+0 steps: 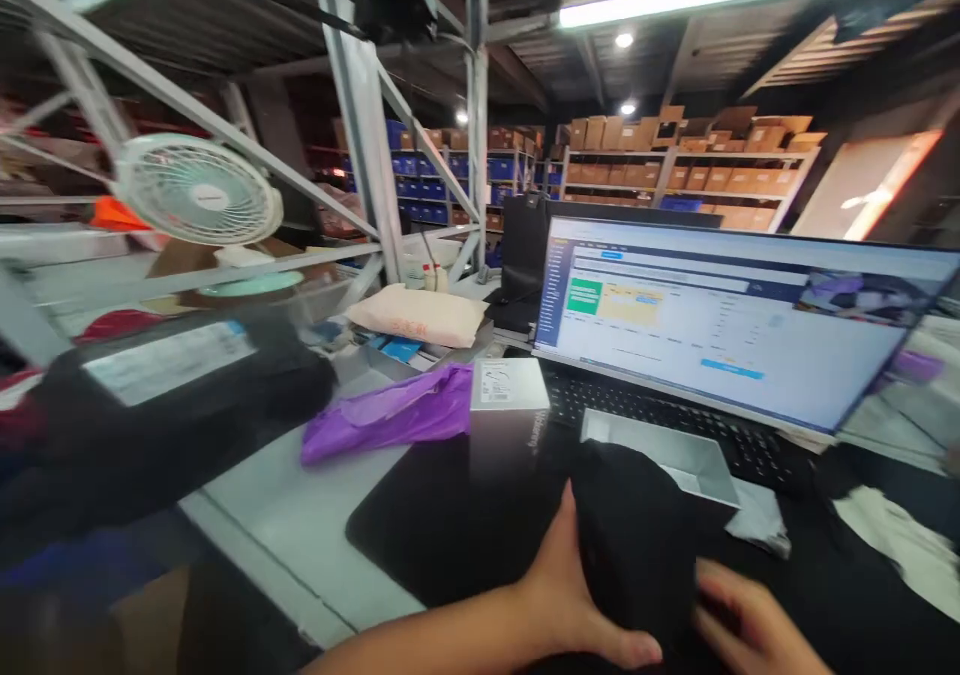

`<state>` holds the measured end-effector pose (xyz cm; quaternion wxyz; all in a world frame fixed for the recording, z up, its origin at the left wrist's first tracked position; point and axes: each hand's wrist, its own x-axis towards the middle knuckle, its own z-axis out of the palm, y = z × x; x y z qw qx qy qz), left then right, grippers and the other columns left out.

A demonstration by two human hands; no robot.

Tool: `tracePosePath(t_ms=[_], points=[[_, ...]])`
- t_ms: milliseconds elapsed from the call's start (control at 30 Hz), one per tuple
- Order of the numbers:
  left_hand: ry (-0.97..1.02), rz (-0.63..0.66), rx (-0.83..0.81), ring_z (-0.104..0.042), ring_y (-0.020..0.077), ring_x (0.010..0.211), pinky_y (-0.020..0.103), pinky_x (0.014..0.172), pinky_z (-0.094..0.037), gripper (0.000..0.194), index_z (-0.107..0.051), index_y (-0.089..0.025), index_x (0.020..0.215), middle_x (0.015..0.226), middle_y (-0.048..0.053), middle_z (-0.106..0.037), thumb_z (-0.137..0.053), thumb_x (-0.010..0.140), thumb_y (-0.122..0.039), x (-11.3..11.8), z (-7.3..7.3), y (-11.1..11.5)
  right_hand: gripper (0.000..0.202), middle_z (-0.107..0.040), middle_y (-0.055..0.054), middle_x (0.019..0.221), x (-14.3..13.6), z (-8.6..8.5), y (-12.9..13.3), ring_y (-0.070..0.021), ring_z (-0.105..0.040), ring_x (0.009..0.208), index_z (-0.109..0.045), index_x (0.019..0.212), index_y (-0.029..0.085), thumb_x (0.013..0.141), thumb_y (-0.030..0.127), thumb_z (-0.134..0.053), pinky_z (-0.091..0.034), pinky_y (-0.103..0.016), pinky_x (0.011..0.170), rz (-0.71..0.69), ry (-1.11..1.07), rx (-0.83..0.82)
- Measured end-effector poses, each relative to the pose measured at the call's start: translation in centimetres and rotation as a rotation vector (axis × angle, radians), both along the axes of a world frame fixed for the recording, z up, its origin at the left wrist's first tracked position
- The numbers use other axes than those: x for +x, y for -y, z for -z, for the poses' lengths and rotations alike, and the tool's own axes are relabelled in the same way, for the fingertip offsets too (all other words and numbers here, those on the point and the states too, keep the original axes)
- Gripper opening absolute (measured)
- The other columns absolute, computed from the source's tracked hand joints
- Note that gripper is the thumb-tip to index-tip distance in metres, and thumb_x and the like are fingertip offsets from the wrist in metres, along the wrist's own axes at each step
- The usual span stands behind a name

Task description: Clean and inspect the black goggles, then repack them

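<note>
A black, rounded object (pixel 637 535), perhaps a soft case or pouch, is upright between my hands above the black mat. My left hand (pixel 566 595) grips its left side, thumb and fingers spread around it. At its right edge my right hand (pixel 750 615) has curled, slightly blurred fingers against it. Just behind stands an open white box tray (pixel 660 445), and a small crumpled clear bag (pixel 759 517) lies beside it. Left of the tray is a closed box (pixel 510 385) with a white top, a label and dark sides, touching a purple plastic bag (pixel 397 410).
A monitor (pixel 712 325) and a black keyboard (pixel 675 420) stand behind the tray. To the left are a dark labelled package (pixel 172 395), a fan (pixel 199 190) and a metal frame post (pixel 375 145). A pale padded parcel (pixel 420 315) lies farther back. White cloth (pixel 900 545) lies right.
</note>
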<state>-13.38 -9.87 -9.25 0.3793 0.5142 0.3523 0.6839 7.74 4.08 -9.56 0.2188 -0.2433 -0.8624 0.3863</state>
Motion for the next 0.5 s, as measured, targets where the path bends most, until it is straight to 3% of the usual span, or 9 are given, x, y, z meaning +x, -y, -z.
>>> tracePosePath(t_ms=[67, 133, 200, 267, 333, 400, 500], points=[[-0.253, -0.121, 0.009, -0.043, 0.0402, 0.135, 0.057, 0.118, -0.027, 0.12, -0.02, -0.019, 0.149, 0.143, 0.019, -0.044, -0.089, 0.051, -0.034, -0.7, -0.3, 0.1, 0.023, -0.077, -0.008, 0.095, 1.2, -3.1, -0.5, -0.0263, -0.074, 0.088, -0.077, 0.095, 0.025, 0.09, 0.041, -0.062, -0.062, -0.038, 0.082, 0.066, -0.007, 0.155], [-0.52, -0.192, 0.034, -0.04, 0.0401, 0.137, 0.054, 0.119, -0.027, 0.119, -0.023, -0.022, 0.149, 0.146, 0.016, -0.041, -0.084, 0.047, -0.026, -1.3, -1.0, 0.0, 0.027, -0.074, -0.007, 0.11, 2.2, -6.8, -0.1, -0.0227, -0.071, 0.097, -0.069, 0.117, 0.029, 0.094, 0.037, -0.06, -0.06, -0.033, 0.083, 0.111, -0.051, 0.279], [-0.724, -0.188, 0.044, -0.042, 0.0382, 0.136, 0.052, 0.118, -0.031, 0.118, -0.023, -0.026, 0.151, 0.147, 0.012, -0.041, -0.077, 0.046, -0.021, -1.5, -1.7, 0.0, 0.044, -0.065, -0.008, 0.129, 2.4, -10.0, 0.9, -0.0231, -0.065, 0.111, -0.056, 0.136, 0.031, 0.093, 0.038, -0.062, -0.058, -0.034, 0.089, 0.014, -0.067, 0.378], [-0.865, -0.156, 0.039, -0.044, 0.0374, 0.134, 0.053, 0.116, -0.034, 0.119, -0.021, -0.028, 0.152, 0.147, 0.011, -0.042, -0.074, 0.046, -0.021, -1.5, -2.2, 0.0, 0.058, -0.059, -0.01, 0.135, 1.6, -12.0, 1.9, -0.0252, -0.058, 0.121, -0.051, 0.141, 0.03, 0.088, 0.041, -0.07, -0.052, -0.039, 0.101, -0.11, -0.048, 0.43], [-0.957, -0.135, 0.024, -0.044, 0.038, 0.134, 0.054, 0.115, -0.035, 0.119, -0.021, -0.028, 0.153, 0.148, 0.011, -0.042, -0.072, 0.046, -0.022, -1.4, -2.5, 0.1, 0.039, -0.065, -0.009, 0.123, 0.3, -12.5, 2.4, -0.0217, -0.062, 0.112, -0.062, 0.129, 0.027, 0.091, 0.032, -0.068, -0.053, -0.036, 0.097, -0.16, -0.082, 0.449], [-0.998, -0.123, 0.001, -0.045, 0.0375, 0.132, 0.054, 0.114, -0.036, 0.116, -0.024, -0.027, 0.152, 0.147, 0.011, -0.043, -0.071, 0.047, -0.022, -1.2, -2.9, 0.1, 0.02, -0.069, -0.008, 0.106, -1.0, -12.0, 2.3, -0.0193, -0.065, 0.098, -0.072, 0.112, 0.024, 0.093, 0.023, -0.064, -0.054, -0.034, 0.086, -0.113, -0.208, 0.517], [-0.932, -0.123, -0.032, -0.048, 0.0352, 0.13, 0.05, 0.113, -0.038, 0.109, -0.029, -0.026, 0.15, 0.146, 0.01, -0.046, -0.068, 0.049, -0.018, -1.1, -3.5, 0.0, 0.016, -0.07, -0.007, 0.098, -2.1, -10.9, 1.7, -0.0186, -0.065, 0.089, -0.077, 0.098, 0.023, 0.093, 0.017, -0.063, -0.054, -0.033, 0.077, 0.028, -0.403, 0.552]])
